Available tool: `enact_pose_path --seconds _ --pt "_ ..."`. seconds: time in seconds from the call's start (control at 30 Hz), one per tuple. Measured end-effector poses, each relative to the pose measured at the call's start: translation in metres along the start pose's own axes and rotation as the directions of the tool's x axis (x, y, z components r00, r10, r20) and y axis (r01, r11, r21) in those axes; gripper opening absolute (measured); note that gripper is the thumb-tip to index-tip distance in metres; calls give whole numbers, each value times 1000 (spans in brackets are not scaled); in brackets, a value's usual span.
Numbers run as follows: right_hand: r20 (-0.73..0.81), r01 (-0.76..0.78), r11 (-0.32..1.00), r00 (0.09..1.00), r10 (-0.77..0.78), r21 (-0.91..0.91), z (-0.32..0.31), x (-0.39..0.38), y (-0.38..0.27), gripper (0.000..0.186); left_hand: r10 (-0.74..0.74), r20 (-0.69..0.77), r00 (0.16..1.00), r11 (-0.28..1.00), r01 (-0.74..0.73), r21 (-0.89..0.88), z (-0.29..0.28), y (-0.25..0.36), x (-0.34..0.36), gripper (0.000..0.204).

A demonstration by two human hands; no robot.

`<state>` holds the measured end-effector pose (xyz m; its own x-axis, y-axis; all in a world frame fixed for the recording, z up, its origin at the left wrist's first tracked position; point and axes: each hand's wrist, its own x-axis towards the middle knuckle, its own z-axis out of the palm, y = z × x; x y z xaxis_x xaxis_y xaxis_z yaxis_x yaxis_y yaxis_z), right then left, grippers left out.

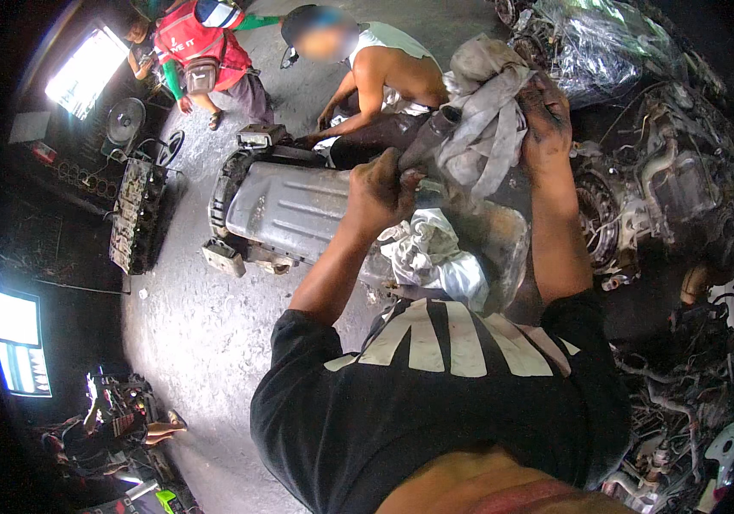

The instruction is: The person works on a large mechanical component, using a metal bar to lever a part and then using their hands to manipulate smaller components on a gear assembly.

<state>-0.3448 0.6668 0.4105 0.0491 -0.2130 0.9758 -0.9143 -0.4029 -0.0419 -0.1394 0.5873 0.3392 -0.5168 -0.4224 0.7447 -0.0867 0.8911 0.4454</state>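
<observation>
My left hand (381,190), dark with grease, grips a grey metal tube-shaped part (428,137) near its lower end. My right hand (545,116) presses a dirty grey rag (487,111) around the part's upper end. Both hands are held above a large silver engine block with its oil pan (285,210) lying on the concrete floor. A white cloth (431,257) lies on the block just below my hands.
A person in a sleeveless top crouches behind the block (384,77). Another in a red vest stands further back (200,56). A cylinder head (133,214) lies at left. Engines and tangled parts (675,197) crowd the right side. Grey concrete floor (195,325) stretches at lower left.
</observation>
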Motion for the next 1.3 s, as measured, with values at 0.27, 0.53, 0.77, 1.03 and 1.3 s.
enact_pose_path --seconds 0.27,0.53,0.77,1.03,1.3 --pt "697 -743 601 597 397 294 -22 36 -31 39 -8 38 999 999 9 -34 9 2 2 17" --pt "617 -490 755 773 146 436 -22 2 -13 37 44 85 995 990 -33 -135 16 -5 -19 20" --pt "339 -664 -56 306 889 746 -10 -68 -8 40 -58 -68 996 998 56 -37 -4 -21 -36 17" --pt "344 -696 -74 258 903 714 -14 -108 -1 50 1 -425 905 983 77 166 -54 6 -54 45" --pt "625 -929 369 305 718 30 1 -164 24 60 -297 -559 774 954 224 -197 -75 50 -113 44"
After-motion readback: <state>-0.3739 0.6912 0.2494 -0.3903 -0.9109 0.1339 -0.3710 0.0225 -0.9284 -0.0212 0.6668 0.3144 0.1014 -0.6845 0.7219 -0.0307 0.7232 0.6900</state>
